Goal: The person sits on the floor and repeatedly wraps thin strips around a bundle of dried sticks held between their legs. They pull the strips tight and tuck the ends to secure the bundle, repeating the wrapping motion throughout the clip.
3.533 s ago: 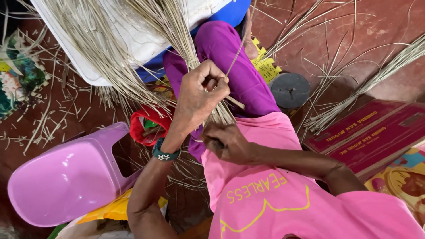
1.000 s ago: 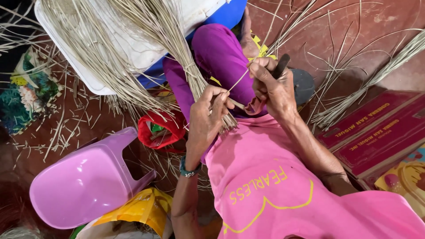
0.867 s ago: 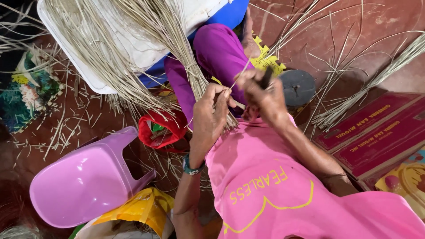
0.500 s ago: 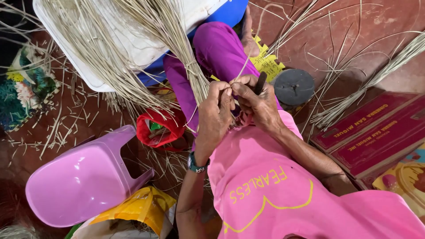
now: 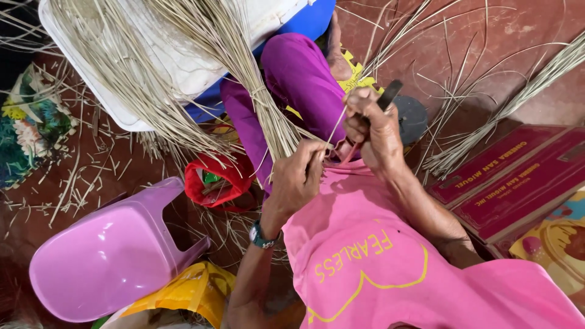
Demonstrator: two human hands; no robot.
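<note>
My left hand (image 5: 300, 176) grips the lower end of a tied bundle of pale dry sticks (image 5: 244, 91) that fans out up and to the left over my purple-clad leg (image 5: 301, 79). My right hand (image 5: 372, 125) is closed around a dark-handled tool (image 5: 389, 94) and pulls a single thin stick (image 5: 337, 125) that runs between the two hands. Both hands sit close together above my pink shirt (image 5: 390, 268). A watch is on my left wrist (image 5: 261, 236).
A white tub lid (image 5: 177, 67) lies under the sticks, with blue beneath it. A pink plastic stool (image 5: 109, 256) lies tipped at lower left, a red bag (image 5: 216, 180) beside it. Loose sticks (image 5: 506, 109) and red boxes (image 5: 518, 183) lie right. A dark round lid (image 5: 411, 116) sits near my right hand.
My right hand has lifted up and to the right away from my left hand, drawing a thin stick out. Before that the two hands were pressed together at the bundle's base.
</note>
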